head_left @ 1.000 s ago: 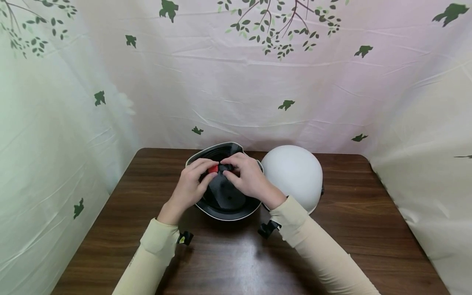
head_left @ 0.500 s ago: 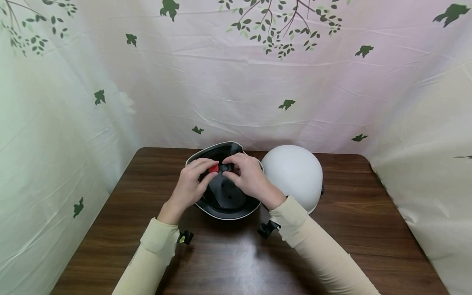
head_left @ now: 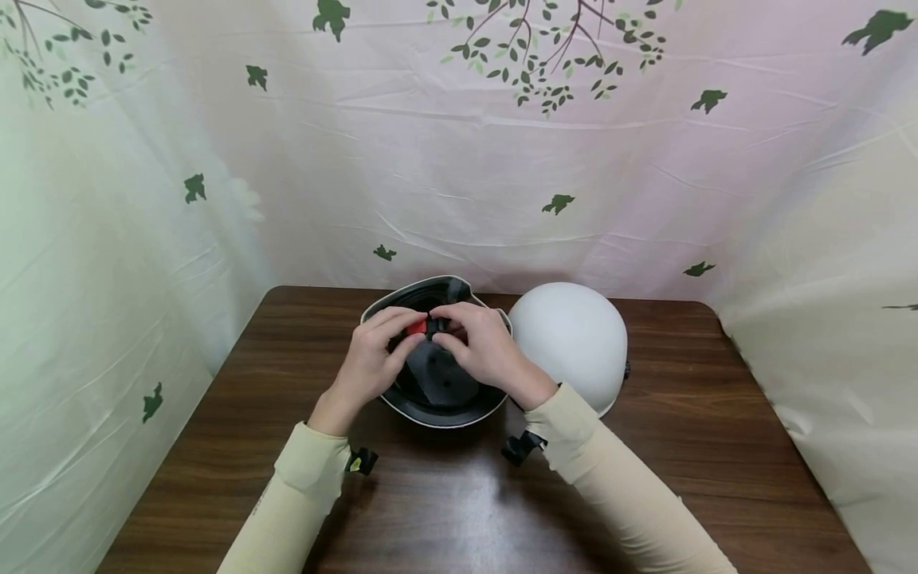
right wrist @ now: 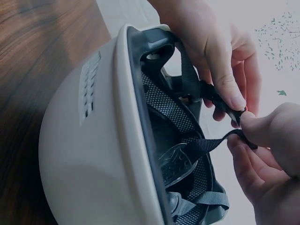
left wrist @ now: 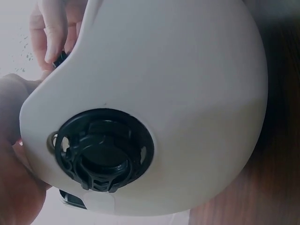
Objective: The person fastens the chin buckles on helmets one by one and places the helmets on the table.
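Note:
An upturned white helmet (head_left: pixel 445 383) with a black lining sits at the far middle of the table. Over its opening, my left hand (head_left: pixel 362 359) pinches the red half of a chin-strap buckle (head_left: pixel 416 328) between thumb and fingers. Facing it, my right hand (head_left: pixel 489 348) pinches the black half of the buckle (head_left: pixel 435 325), end to end with the red one. In the right wrist view, black webbing straps (right wrist: pixel 206 146) run from the helmet up to the fingertips, which partly hide the buckle. A round black fitting (left wrist: pixel 105 152) shows on the shell in the left wrist view.
A second white helmet (head_left: pixel 570 347) rests dome up, right beside the first, behind my right forearm. Both stand on a dark wood table (head_left: pixel 445 510). A pale curtain (head_left: pixel 459 183) with leaf and bird prints hangs along the back and sides.
My right hand has shifted slightly left, bringing the black buckle half closer against the red half. My left hand and both helmets stay in place.

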`<state>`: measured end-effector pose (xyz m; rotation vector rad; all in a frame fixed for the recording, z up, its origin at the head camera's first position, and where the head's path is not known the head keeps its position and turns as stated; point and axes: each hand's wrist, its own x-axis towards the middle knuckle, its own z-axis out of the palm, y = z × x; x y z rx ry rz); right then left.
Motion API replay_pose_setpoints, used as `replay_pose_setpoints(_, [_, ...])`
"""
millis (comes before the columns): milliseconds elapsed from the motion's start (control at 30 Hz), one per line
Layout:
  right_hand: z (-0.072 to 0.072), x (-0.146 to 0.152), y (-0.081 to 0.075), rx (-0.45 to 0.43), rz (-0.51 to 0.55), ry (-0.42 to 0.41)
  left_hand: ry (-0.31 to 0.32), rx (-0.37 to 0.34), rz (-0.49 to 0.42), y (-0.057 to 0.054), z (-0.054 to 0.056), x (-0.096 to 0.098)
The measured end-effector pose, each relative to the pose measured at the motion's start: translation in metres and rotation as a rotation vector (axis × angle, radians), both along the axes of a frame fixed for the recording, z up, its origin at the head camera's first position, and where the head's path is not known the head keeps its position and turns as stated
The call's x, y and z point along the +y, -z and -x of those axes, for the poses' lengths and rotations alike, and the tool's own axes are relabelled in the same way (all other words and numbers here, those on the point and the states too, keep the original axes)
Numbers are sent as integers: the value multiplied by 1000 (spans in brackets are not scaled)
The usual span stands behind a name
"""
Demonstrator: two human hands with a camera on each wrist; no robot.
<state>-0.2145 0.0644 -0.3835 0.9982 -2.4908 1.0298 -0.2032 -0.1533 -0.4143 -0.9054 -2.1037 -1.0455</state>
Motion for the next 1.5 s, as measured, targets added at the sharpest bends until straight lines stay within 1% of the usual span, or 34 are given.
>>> replay_pose_setpoints(233, [1,1,-1,26,-38,13,6,-14,-9,0,1,1])
replay_pose_setpoints(433, [1,2,2,29,-52,-11,14,-26,-15,1,2,2])
replay_pose_setpoints(700, [1,2,6,86,-27,-30,12,-12,-35,-1,1,6])
replay_pose_setpoints(900, [0,1,8,117,-3,-23,-3,3,-45,1,2,8])
replay_pose_setpoints(1233, [0,-2,8,108,15,-10,-11,-17,-44,0,1,9])
replay_pose_setpoints(1500, [1,-4,9,103,48,-3,-9,-2,-49,-1,3,9])
